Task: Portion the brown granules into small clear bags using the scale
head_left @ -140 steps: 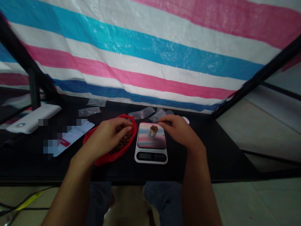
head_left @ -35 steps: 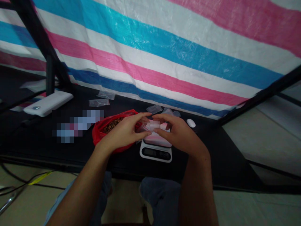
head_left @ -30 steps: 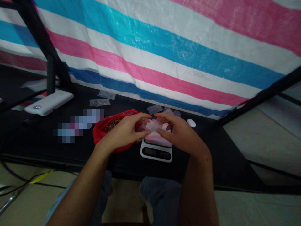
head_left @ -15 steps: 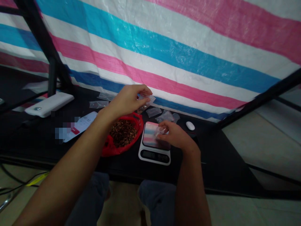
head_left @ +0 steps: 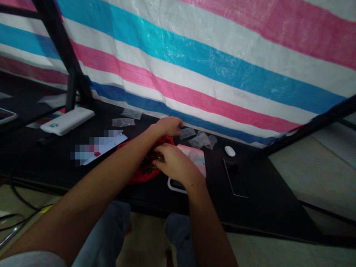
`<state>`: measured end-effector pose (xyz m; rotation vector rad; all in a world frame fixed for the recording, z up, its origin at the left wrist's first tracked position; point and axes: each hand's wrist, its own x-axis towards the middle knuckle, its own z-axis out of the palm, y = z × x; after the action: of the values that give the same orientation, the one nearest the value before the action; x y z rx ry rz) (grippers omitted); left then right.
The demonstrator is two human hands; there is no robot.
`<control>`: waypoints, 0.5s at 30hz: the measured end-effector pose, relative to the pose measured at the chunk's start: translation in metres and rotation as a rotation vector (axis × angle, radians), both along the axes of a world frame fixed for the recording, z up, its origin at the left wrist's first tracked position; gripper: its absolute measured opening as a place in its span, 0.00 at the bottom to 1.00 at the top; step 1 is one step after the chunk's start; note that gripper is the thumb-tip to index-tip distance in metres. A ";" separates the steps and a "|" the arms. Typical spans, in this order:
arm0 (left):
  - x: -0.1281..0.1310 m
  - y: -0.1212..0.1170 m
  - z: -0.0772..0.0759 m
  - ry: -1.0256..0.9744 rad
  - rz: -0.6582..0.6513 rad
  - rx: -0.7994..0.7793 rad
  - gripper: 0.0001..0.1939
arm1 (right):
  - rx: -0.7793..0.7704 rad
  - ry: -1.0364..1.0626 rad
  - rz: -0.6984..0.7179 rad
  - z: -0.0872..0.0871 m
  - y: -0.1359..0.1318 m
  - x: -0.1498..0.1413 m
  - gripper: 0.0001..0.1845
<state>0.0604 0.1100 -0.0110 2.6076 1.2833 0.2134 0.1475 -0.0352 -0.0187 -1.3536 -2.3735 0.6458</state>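
The right hand [head_left: 175, 163] reaches down into a heap of brown pieces [head_left: 150, 162] lying in a red plastic bag [head_left: 139, 177], its fingers bent and their tips buried in the heap. The pictures do not show whether those fingers have hold of anything. The left hand [head_left: 167, 126] sits just beyond it at the far edge of the bag, curled loosely with its fingers turned down. Whether it is holding anything is hidden, and I cannot tell.

The bag lies on a black worktop [head_left: 258, 207], with a kitchen scale [head_left: 194, 157] touching its right side. The scale has a pink-and-blue patterned top, and the right hand and wrist cover part of it.

Just beyond the left hand, a group of small clear bags [head_left: 200, 140] lies towards the far right, with 2 more small clear bags [head_left: 124, 122] further left. Right of the scale are a white computer mouse [head_left: 229, 151] and a black phone [head_left: 235, 177]. On the left are a blurred paper slip [head_left: 107, 144] and a white power bank [head_left: 66, 121].

A striped plastic tarp [head_left: 194, 63] in pink, blue and white hangs along the far side.
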 end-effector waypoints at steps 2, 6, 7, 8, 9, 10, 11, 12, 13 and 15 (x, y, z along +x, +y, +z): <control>0.001 0.000 -0.001 0.024 -0.003 -0.011 0.24 | 0.002 -0.032 0.044 -0.008 0.003 -0.007 0.17; 0.003 -0.001 -0.008 0.072 0.013 -0.014 0.25 | -0.054 -0.065 0.067 -0.013 0.006 -0.013 0.21; 0.004 -0.001 -0.010 0.078 0.018 -0.017 0.25 | -0.068 -0.071 0.069 -0.012 0.006 -0.014 0.20; 0.005 -0.002 -0.011 0.079 0.021 -0.021 0.24 | -0.077 -0.074 0.073 -0.011 0.006 -0.015 0.20; 0.006 -0.002 -0.011 0.075 0.023 -0.025 0.24 | -0.084 -0.075 0.078 -0.010 0.007 -0.016 0.19; 0.006 -0.002 -0.010 0.063 0.025 -0.026 0.24 | -0.092 -0.077 0.085 -0.009 0.007 -0.017 0.18; 0.005 -0.003 -0.008 0.046 0.028 -0.023 0.25 | -0.103 -0.082 0.089 -0.009 0.008 -0.018 0.17; 0.003 -0.005 -0.004 0.027 0.030 -0.014 0.26 | -0.114 -0.091 0.087 -0.008 0.009 -0.018 0.16; -0.001 -0.008 0.000 -0.006 0.035 0.004 0.26 | -0.123 -0.102 0.078 -0.008 0.009 -0.019 0.15; -0.014 -0.018 0.012 -0.094 0.054 0.058 0.27 | -0.123 -0.130 0.053 -0.007 0.010 -0.019 0.14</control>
<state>0.0462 0.0919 0.0009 2.5787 1.3351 0.3837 0.1287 -0.0250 -0.0261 -1.4277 -2.5162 0.7519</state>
